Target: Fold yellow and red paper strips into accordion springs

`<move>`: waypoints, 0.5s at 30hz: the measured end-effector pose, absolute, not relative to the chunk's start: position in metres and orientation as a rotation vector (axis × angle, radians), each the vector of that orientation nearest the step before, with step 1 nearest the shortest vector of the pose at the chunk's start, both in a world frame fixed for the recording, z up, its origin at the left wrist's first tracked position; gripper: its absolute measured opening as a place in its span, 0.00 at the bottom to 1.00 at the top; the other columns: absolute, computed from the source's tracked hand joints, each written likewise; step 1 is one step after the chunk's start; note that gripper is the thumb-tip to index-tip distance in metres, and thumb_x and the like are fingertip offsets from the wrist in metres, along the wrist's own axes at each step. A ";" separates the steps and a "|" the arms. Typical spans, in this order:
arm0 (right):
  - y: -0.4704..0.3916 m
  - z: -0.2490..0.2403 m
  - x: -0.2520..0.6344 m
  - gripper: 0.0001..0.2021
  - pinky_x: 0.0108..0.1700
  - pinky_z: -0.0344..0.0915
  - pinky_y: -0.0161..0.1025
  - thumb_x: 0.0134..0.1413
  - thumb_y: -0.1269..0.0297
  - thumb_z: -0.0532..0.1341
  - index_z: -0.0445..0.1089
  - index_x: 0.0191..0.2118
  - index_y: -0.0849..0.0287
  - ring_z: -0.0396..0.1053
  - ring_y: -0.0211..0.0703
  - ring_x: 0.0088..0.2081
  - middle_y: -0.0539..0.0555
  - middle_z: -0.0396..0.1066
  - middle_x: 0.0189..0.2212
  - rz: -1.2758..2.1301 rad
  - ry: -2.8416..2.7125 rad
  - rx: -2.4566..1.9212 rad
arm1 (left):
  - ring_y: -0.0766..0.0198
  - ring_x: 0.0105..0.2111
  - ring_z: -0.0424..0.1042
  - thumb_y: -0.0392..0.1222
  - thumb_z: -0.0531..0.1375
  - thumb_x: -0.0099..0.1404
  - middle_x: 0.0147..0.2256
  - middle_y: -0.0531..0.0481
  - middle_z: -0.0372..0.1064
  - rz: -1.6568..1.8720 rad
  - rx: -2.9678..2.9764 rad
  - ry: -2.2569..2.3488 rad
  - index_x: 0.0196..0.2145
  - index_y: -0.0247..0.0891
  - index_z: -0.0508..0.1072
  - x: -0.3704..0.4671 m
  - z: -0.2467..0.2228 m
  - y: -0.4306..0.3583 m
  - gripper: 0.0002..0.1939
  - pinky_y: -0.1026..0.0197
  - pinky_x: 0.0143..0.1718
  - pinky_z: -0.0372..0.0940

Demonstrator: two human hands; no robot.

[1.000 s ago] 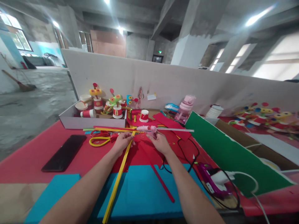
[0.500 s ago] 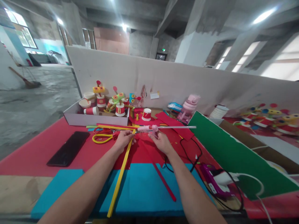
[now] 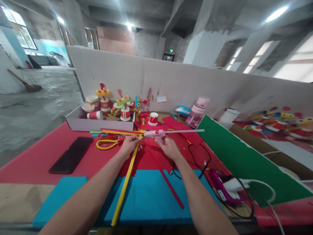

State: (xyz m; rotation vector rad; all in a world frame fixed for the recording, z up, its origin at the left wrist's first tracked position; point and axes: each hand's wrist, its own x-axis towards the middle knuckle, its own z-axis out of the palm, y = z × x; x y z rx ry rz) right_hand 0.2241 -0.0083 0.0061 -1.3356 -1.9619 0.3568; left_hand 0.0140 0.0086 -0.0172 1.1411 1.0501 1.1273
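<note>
My left hand (image 3: pixel 130 146) pinches the upper end of a long yellow paper strip (image 3: pixel 124 189), whose tail hangs toward me over the blue sheet (image 3: pixel 156 195). In my right hand (image 3: pixel 170 147) is a pink hot glue gun (image 3: pixel 154 133), gripped by its handle. Its nozzle points left at the top of the yellow strip, and a clear glue stick (image 3: pixel 187 131) juts out of its back to the right. A red strip (image 3: pixel 170 187) lies slanted on the blue sheet between my forearms. Yellow-handled scissors (image 3: pixel 107 144) rest just left of my left hand.
A black phone (image 3: pixel 71 155) lies at left. Behind it, a white box (image 3: pixel 97 124) holds several paper-cup figures. A red-and-white paper cup (image 3: pixel 153 119) stands at the back. On the right are a green board (image 3: pixel 244 160), a purple power strip (image 3: pixel 226 189) and a black cable (image 3: pixel 192 153).
Both hands stay almost where they were, with the glue gun held against the yellow strip's top. The whole view has shifted very slightly.
</note>
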 end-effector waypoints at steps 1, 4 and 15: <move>-0.008 0.006 0.224 0.18 0.39 0.62 0.37 0.58 0.51 0.55 0.69 0.44 0.60 0.72 0.48 0.37 0.58 0.75 0.37 0.354 -1.962 -1.338 | 0.68 0.14 0.65 0.44 0.64 0.52 0.17 0.50 0.70 1.126 1.140 1.053 0.26 0.36 0.66 0.014 -0.017 0.008 0.11 0.67 0.18 0.58; -0.008 0.005 0.225 0.18 0.36 0.61 0.37 0.59 0.51 0.55 0.69 0.42 0.61 0.72 0.47 0.35 0.59 0.75 0.34 0.342 -1.968 -1.345 | 0.68 0.14 0.65 0.45 0.64 0.52 0.16 0.50 0.70 1.125 1.144 1.057 0.26 0.36 0.66 0.014 -0.017 0.008 0.11 0.67 0.18 0.58; -0.008 0.005 0.225 0.17 0.31 0.57 0.35 0.58 0.50 0.54 0.68 0.35 0.60 0.70 0.45 0.30 0.57 0.74 0.28 0.285 -1.972 -1.423 | 0.68 0.14 0.64 0.43 0.63 0.53 0.16 0.50 0.70 1.127 1.145 1.054 0.27 0.35 0.67 0.015 -0.015 0.007 0.10 0.67 0.18 0.58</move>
